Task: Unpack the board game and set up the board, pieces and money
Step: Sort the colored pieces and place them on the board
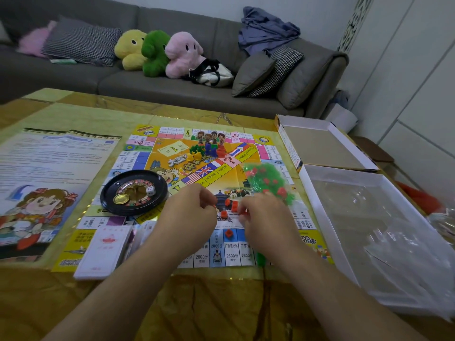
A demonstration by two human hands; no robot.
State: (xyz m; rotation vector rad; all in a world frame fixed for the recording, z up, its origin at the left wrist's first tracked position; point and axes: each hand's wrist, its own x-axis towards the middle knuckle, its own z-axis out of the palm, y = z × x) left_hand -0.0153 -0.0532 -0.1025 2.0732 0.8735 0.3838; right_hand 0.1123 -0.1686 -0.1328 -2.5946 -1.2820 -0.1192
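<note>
- Nearest the camera, both forearms reach forward over the table edge (221, 303) onto the near half of the board (197, 257).
- The left hand (190, 212) has its fingers curled inward, fingertips pinched together; whether it holds a piece I cannot tell.
- The right hand (264, 217) is likewise curled, and seems to pinch the near corner of the clear bag (267, 182) of green and red pieces; the contact is partly hidden.
- The bag lies just beyond the right hand, its long axis running away and slightly left; the right hand is the nearer one.
- A few loose red pieces (229, 210) sit on the board between the two hands, one more at the near edge (229, 233).
- Judgement: emptying or sorting the bag is the step in hand; the open room is the board centre ahead.
- Limits: the roulette wheel (134, 191) sits just left of the left hand, the card stack (103, 252) near left, the box tray (369, 230) close on the right.
- Grouped tokens (208, 150) stand well beyond, at the board's far centre.
</note>
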